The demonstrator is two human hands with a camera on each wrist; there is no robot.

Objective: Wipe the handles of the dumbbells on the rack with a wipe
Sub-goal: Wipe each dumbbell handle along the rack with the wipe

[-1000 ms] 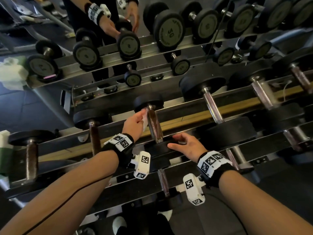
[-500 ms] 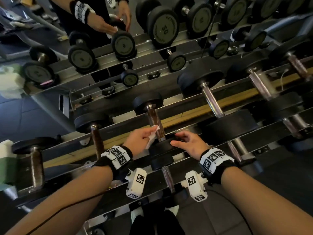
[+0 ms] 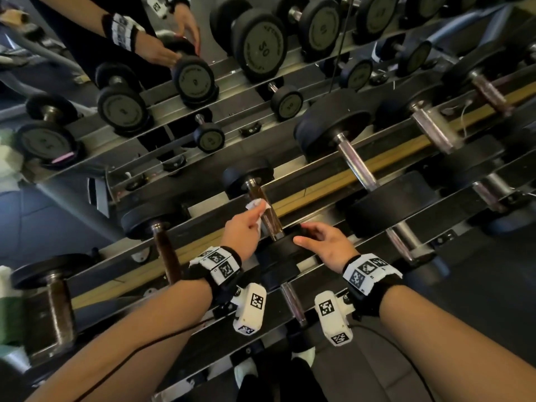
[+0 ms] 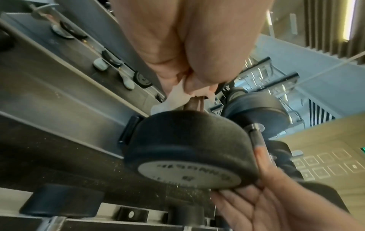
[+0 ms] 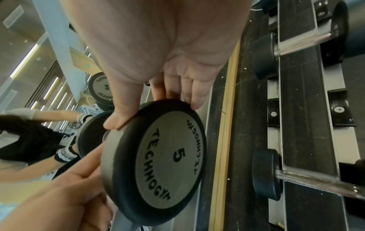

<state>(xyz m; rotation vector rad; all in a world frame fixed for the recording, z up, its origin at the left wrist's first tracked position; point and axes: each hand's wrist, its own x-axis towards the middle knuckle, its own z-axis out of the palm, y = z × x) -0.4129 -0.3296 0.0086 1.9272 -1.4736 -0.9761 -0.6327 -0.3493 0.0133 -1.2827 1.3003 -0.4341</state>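
Pinching the wipe (image 3: 256, 206) against the dumbbell handle (image 3: 268, 216), the left hand (image 3: 245, 232) works while the right hand (image 3: 327, 245) clasps the near head (image 5: 158, 159).

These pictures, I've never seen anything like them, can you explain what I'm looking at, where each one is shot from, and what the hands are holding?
No machine here: a person is cleaning gym weights, wearing three cameras. The wide picture comes from their head, looking down at a dumbbell rack in front of a mirror. The other two come from cameras strapped on the wrists, looking along each palm. The left hand pinches a white wipe against the brown handle of a small dumbbell. The right hand steadies that dumbbell's near end, marked 5, with fingers and thumb on its rim. More dumbbells lie on either side.
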